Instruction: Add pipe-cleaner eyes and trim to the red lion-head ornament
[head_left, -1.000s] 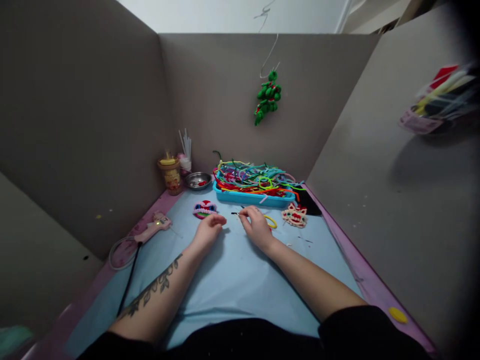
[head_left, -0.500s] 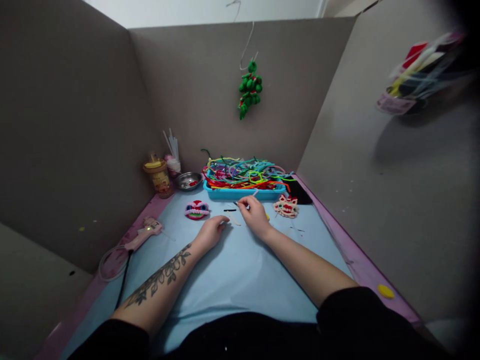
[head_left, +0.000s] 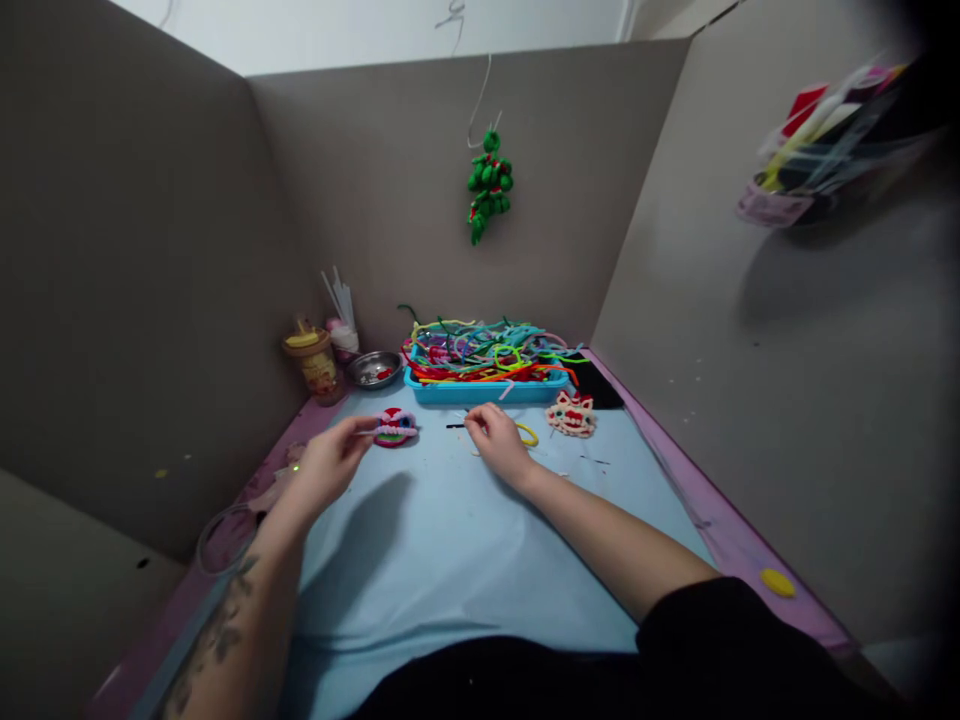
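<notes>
A face-shaped piece of pipe cleaners [head_left: 395,427], red with lilac rolls, lies on the blue cloth. My left hand [head_left: 337,460] has its thumb and fingers closed on the left edge of that piece. Nearer the middle, my right hand [head_left: 496,438] is pinched at the fingertips over the cloth; a small dark tip shows there, too small to name. By its fingers lies a short black strip [head_left: 455,427]. A yellow loop [head_left: 528,434] pokes out from behind the right hand. Farther right rests a cream and red pipe-cleaner face [head_left: 571,414].
At the back stands a blue tray [head_left: 487,394] heaped with coloured pipe cleaners. A metal bowl [head_left: 375,370] and a jar [head_left: 313,368] are back left. On the left edge lies a glue gun [head_left: 279,490], partly behind my arm. Grey panels [head_left: 420,200] enclose the table.
My left hand has moved left from the middle of the cloth to the red and lilac face and closed on its edge. My right hand stays near the same spot, fingertips together.
</notes>
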